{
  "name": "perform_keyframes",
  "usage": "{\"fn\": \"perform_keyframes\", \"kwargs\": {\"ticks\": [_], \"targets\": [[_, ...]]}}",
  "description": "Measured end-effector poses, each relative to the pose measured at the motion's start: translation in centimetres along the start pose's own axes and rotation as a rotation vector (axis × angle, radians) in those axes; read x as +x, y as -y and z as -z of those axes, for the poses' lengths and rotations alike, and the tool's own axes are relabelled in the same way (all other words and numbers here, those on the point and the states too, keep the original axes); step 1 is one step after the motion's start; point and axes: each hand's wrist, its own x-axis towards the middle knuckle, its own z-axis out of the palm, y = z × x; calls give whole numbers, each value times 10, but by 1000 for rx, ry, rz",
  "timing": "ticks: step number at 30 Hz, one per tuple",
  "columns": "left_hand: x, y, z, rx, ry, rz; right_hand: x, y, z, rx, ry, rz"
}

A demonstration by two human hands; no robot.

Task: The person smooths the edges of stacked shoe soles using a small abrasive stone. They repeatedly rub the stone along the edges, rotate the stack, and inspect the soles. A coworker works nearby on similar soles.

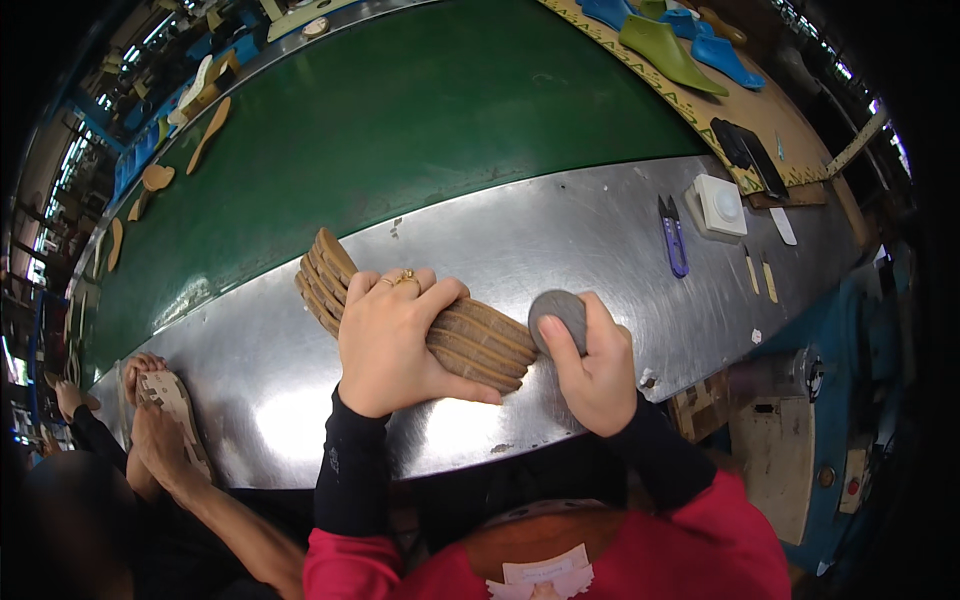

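A stack of several brown shoe soles lies slantwise over the steel worktop, their layered edges fanned at both ends. My left hand is wrapped over the middle of the stack, thumb along its near side, and covers that part. At the stack's right end, my right hand grips a round grey disc between thumb and fingers. The disc's left edge is at or very close to the sole ends; whether it touches them I cannot tell. What the disc is made of is unclear.
Beyond the steel worktop runs a green belt with soles at its left. To the right lie purple thread snips, a white box and shoe lasts. At left, a co-worker's hands hold a pale sole.
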Motion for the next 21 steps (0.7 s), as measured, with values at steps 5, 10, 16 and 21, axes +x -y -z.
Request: {"fn": "perform_keyframes", "kwargs": {"ticks": [5, 10, 16, 21], "targets": [[-1, -2, -2, 4, 5, 9, 6, 0, -3, -106, 82, -13], [-2, 1, -1, -34, 26, -5, -2, 0, 0, -86, 62, -7], [-3, -2, 0, 25, 34, 26, -1, -11, -8, -181, 105, 14], [-1, 0, 0, -8, 2, -17, -12, 2, 2, -38, -18, 127]]}}
